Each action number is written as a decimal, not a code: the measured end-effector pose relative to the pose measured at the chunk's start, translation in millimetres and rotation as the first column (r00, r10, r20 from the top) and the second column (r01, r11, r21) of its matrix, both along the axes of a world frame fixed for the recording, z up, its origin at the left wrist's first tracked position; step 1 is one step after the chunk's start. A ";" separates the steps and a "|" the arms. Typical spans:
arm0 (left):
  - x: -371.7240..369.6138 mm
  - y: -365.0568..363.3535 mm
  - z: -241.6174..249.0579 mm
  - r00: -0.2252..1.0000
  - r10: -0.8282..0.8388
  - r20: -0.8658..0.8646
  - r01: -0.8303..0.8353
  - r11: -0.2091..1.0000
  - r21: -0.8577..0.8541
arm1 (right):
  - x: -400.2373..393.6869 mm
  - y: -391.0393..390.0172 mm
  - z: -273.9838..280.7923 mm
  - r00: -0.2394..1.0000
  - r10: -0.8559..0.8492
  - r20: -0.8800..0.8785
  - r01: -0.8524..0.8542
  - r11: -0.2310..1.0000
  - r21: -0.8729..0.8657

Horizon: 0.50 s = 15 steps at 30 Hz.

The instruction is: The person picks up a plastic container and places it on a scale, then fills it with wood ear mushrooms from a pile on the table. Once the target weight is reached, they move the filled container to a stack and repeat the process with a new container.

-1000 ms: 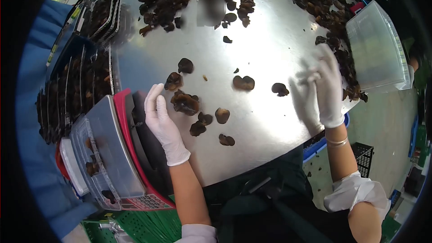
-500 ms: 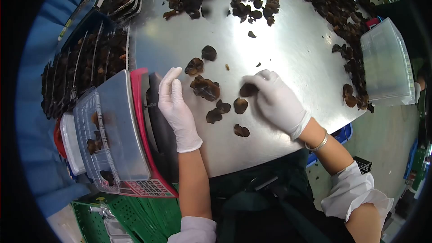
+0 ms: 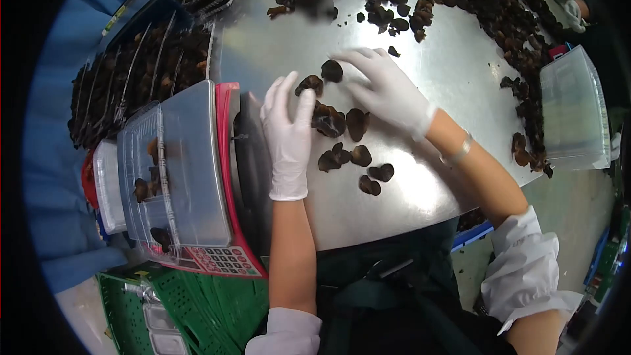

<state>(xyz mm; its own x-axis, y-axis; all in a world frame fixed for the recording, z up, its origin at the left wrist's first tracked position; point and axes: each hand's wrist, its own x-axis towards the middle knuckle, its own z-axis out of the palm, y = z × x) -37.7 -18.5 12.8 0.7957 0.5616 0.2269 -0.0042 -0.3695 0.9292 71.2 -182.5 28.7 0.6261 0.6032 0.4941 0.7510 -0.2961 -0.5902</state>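
Several dark wood ear mushrooms lie loose on the metal table between my gloved hands. My left hand (image 3: 287, 138) is open, its thumb and fingers curved beside a brown mushroom (image 3: 310, 85). My right hand (image 3: 389, 89) is open too, slightly blurred, with its fingertips right by a round dark mushroom (image 3: 332, 71). Below them lie a larger crinkled mushroom (image 3: 328, 120) and an oval one (image 3: 357, 125). Closer to me are a smaller mushroom (image 3: 361, 154) and a pair of pieces (image 3: 376, 179).
On my left stands a red scale (image 3: 227, 158) carrying a clear plastic box (image 3: 190, 164) with a few mushrooms. Filled trays (image 3: 138, 85) sit behind it. Mushroom heaps (image 3: 486, 0) cover the far side. A clear tub (image 3: 575, 108) stands right; green crates (image 3: 197, 309) are below.
My right hand has moved away from me, leaving the mushroom it held on the table, and its fingers have spread. My left hand has come closer to the mushrooms. The whole view has shifted.
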 end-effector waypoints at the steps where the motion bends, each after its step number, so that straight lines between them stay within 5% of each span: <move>1: 0.0 -5.4 6.2 0.997 -0.028 -0.076 0.038 0.989 0.142 | 7.0 12.3 -7.4 1.000 0.000 -0.001 0.000 1.000 0.002; 3: -3.5 -10.0 12.0 0.979 -0.094 -0.179 0.149 0.934 0.325 | 14.3 29.2 -14.5 0.941 -0.066 0.331 0.111 0.987 -0.117; 4: -9.4 -11.2 14.3 0.971 -0.103 -0.217 0.193 0.874 0.446 | 15.8 28.2 -11.9 0.942 -0.065 0.328 0.110 0.987 -0.118; 6: -24.1 -11.2 13.7 0.969 -0.114 -0.219 0.209 0.849 0.485 | 20.4 25.3 0.0 0.986 0.169 -0.006 -0.159 0.916 -0.368; 8: -47.2 -7.9 20.2 0.970 -0.084 -0.227 0.182 0.872 0.454 | 9.4 17.9 13.2 0.975 0.212 -0.063 -0.221 0.932 -0.287; 10: -65.1 -9.1 19.4 0.969 -0.062 -0.239 0.161 0.891 0.424 | -2.3 11.4 24.0 0.911 0.277 -0.305 -0.347 0.915 -0.207; 12: -78.2 -11.0 12.1 0.990 -0.022 -0.142 0.045 0.986 0.161 | -4.4 12.0 7.3 0.927 0.300 -0.223 -0.342 0.922 -0.183; 14: -82.1 -12.7 11.0 0.987 -0.009 -0.160 0.039 0.982 0.187 | -3.8 15.9 -7.4 0.960 0.151 0.236 -0.098 0.970 -0.221; 15: -81.8 -12.7 10.3 0.989 0.008 -0.146 0.015 0.988 0.156 | -6.7 16.3 -4.3 0.960 0.150 0.236 -0.097 0.970 -0.221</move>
